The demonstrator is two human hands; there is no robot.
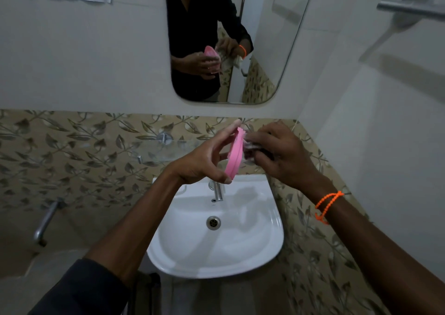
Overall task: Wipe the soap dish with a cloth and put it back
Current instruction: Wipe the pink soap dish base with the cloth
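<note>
A pink oval soap dish [234,156] stands on edge above the basin, held between the fingers and thumb of my left hand [204,160]. My right hand [284,153] presses a small bunched cloth [250,147] against the dish's right face; most of the cloth is hidden under my fingers. An orange bead band circles my right wrist. The mirror reflects the same grip.
A white wash basin [269,254] with a chrome tap [218,192] sits below my hands. A glass shelf [168,151] runs along the tiled wall behind them. A mirror [265,50] hangs above, a towel bar [414,6] at the upper right, a wall tap [45,221] at the left.
</note>
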